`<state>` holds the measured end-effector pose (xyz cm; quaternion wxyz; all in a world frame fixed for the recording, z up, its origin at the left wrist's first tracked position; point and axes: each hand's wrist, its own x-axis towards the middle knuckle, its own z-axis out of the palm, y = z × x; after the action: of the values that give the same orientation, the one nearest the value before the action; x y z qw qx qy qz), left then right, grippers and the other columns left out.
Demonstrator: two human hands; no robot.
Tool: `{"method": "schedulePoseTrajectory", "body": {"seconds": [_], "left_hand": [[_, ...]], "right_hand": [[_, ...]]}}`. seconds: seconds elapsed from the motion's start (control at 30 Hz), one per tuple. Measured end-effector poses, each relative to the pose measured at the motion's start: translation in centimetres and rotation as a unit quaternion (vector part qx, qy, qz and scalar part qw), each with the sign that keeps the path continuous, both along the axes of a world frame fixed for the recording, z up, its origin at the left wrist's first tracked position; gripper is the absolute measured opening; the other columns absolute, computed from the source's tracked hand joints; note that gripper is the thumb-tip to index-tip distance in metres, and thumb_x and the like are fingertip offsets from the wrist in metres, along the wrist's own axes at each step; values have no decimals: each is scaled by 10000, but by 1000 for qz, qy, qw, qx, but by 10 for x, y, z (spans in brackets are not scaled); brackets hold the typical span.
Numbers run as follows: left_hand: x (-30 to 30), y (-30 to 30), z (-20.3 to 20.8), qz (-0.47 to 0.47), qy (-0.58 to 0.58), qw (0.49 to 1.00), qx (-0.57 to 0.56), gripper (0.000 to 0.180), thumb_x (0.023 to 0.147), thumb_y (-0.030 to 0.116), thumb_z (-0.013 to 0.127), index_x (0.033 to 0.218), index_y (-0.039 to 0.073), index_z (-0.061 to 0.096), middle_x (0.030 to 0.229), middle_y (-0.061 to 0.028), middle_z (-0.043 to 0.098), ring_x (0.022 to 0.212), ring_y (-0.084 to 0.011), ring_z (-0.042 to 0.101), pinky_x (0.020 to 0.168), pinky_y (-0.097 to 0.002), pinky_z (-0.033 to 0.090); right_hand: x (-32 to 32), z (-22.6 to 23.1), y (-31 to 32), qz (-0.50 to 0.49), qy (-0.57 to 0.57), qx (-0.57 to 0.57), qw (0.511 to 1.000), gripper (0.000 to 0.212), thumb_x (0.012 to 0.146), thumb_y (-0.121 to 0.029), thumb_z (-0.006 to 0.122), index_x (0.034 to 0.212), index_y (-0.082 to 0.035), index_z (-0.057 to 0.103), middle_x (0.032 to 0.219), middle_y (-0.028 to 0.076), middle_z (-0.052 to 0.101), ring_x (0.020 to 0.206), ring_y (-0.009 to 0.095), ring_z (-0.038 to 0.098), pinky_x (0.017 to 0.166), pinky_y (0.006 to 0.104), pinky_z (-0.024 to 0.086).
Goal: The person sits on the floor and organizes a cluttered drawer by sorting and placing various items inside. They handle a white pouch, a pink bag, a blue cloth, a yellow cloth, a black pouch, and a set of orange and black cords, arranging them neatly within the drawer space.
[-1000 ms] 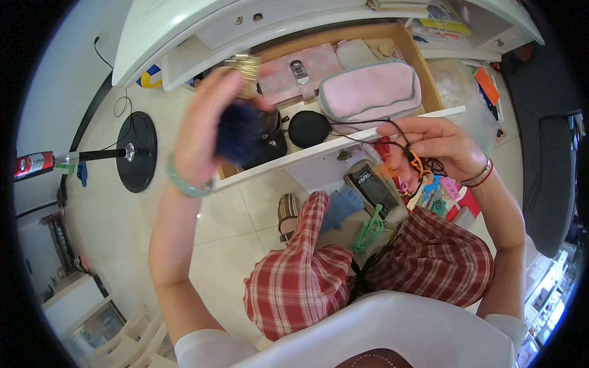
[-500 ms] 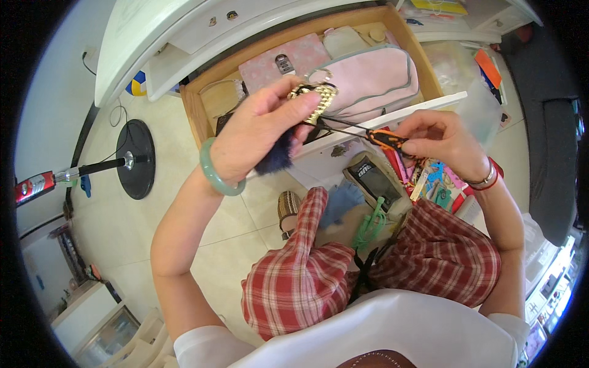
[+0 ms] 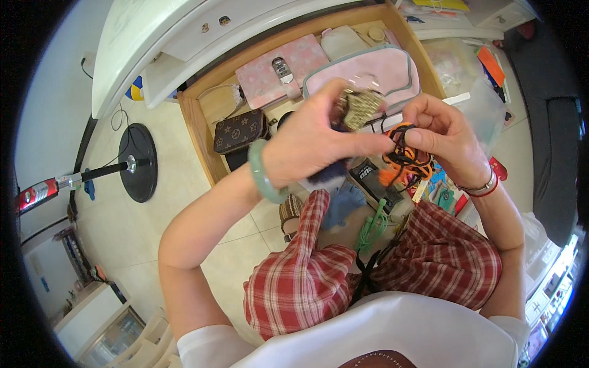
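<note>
My left hand (image 3: 304, 141), a green bangle at its wrist, is closed around a gold, scaly-textured keychain (image 3: 363, 110) with a metal ring. A dark blue furry pom-pom (image 3: 327, 176) hangs below that palm. The left thumb reaches across to the bundle of orange and black cord (image 3: 410, 161), which my right hand (image 3: 451, 141) pinches between thumb and fingers. Both hands are over the front edge of an open wooden drawer (image 3: 191, 119). Inside lie a pink box with a combination lock (image 3: 254, 72), a pink pouch (image 3: 392, 70) and a brown patterned purse (image 3: 239, 133).
Below the drawer are a bag with a clear window (image 3: 374, 184), a blue cloth (image 3: 345, 207), a green cord (image 3: 371, 230) and colourful small items (image 3: 443, 190). A stand with a round black base (image 3: 140, 162) is on the left. Clear plastic bags (image 3: 481, 119) lie right.
My left hand has moved right and closer to my right hand, bringing the gold keychain along. The cord, stretched taut between the hands before, now hangs as a loose bundle at my right fingers.
</note>
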<state>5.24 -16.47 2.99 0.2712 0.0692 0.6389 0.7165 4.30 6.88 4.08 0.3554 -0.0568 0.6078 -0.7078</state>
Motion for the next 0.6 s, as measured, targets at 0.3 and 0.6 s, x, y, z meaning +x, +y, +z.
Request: {"method": "schedulePoseTrajectory", "body": {"seconds": [0.3,0.6], "left_hand": [[-18,-54,11,114,-131,978,118,260,839,116,707,1017,63,526,789,-33,581,555,-45,475,495,-214,408],[-5,-99,1,208,-159,959,107,109,889,70,578,927,88,478,749,-22,484,516,-46,360,432,-207,313]], "right_hand": [[-14,4,52,100,45,271,956,240,846,-189,710,986,-12,628,730,-19,600,623,22,510,498,188,368],[-12,-7,85,-79,168,312,932,241,945,-268,586,1023,-53,662,735,-45,568,598,4,435,527,168,326]]}}
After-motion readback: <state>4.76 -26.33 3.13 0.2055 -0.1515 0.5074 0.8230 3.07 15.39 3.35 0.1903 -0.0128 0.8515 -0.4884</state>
